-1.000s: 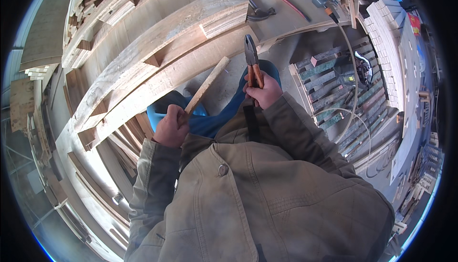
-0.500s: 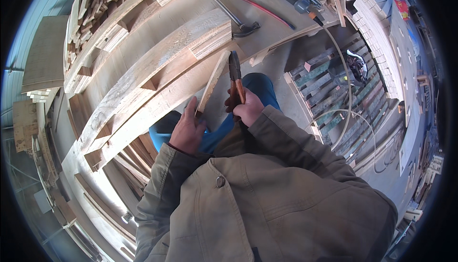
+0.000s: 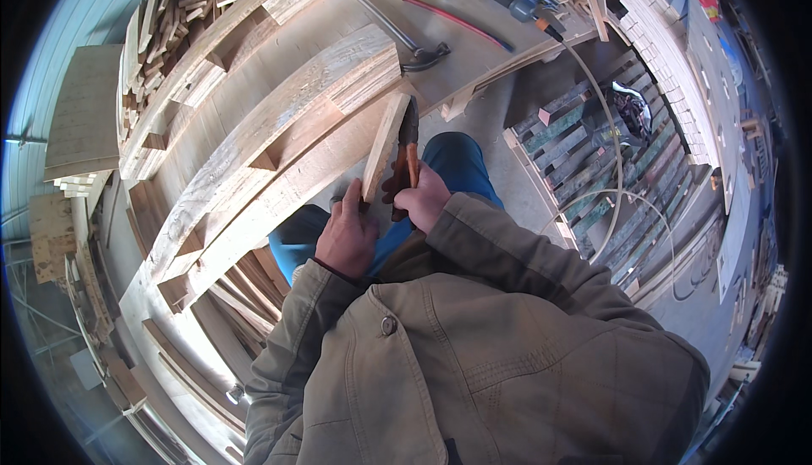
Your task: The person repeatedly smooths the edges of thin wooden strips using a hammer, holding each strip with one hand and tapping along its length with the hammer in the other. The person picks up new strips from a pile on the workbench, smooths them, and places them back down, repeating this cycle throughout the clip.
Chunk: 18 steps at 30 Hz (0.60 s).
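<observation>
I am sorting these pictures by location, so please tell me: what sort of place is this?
Probably a woodworking shop. A hammer lies on a wooden worktop, wood pieces are heaped at upper left, and the right hand holds pliers beside a wooden strip.

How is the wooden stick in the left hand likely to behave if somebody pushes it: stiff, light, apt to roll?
The stick is probably stiff: it looks straight, with the left hand at its lower end. It is likely light, being slender wood. Its flat faces suggest sliding rather than rolling.
</observation>
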{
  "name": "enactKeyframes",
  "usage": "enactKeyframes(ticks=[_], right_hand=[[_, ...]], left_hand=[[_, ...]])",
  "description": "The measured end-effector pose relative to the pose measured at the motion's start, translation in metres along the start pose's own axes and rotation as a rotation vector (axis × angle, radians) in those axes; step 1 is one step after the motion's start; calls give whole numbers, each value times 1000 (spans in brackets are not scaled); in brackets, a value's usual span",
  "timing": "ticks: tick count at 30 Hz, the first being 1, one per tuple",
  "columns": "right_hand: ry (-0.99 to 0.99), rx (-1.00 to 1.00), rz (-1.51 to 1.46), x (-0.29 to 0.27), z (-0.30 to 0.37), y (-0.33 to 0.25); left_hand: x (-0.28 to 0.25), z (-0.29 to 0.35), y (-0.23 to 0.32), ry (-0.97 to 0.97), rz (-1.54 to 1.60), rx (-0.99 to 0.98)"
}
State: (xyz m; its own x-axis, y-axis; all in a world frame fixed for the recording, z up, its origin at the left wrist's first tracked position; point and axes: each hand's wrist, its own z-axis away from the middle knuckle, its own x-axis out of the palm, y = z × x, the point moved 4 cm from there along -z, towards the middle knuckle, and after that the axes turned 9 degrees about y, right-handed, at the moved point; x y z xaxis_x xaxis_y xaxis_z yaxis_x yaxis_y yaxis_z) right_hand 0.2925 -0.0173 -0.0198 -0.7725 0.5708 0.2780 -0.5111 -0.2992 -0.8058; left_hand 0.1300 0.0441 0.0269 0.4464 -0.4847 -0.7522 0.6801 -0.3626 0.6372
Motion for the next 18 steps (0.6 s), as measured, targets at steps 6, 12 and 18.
enactKeyframes(ticks=[6,12,18], right_hand=[[112,-118,80,7,-6,6],[104,-206,40,19,-3,-4],[112,-270,108,24,-3,-7]], left_hand=[[1,2,5,59,-7,107],[0,3,8,38,-26,94],[-2,3,8,9,-13,59]])
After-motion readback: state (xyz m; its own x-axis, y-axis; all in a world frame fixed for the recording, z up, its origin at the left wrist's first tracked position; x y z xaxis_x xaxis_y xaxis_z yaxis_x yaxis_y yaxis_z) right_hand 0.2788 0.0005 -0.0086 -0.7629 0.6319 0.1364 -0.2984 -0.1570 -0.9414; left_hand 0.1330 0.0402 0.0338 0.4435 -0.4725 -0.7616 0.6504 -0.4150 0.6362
